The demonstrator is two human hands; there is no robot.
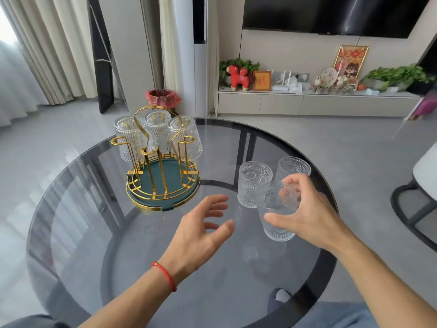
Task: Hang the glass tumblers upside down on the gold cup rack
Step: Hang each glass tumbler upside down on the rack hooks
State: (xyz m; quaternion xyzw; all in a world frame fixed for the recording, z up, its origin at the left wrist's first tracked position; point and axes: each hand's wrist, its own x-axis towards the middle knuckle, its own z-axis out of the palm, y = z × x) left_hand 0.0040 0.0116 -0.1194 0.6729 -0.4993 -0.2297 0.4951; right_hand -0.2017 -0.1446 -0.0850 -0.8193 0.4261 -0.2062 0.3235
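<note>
The gold cup rack (163, 176) with a dark green base stands at the left back of the round glass table (78, 233). Three ribbed glass tumblers hang upside down on its rear prongs: one on the left (126, 136), one in the middle (157, 129), one on the right (188, 136). Its front prongs are bare. My right hand (305, 211) is shut on an upright tumbler (277, 216), raised a little over the table. Behind it two more tumblers stand upright, one nearer (251, 183) and one farther right (292, 168). My left hand (203, 230) hovers open to the left of the held glass.
A chair (423, 192) stands right of the table. On the floor behind the rack is a bin with a red bag (162, 97). A low TV cabinet (316, 102) with ornaments and plants runs along the back wall. My knees show under the glass.
</note>
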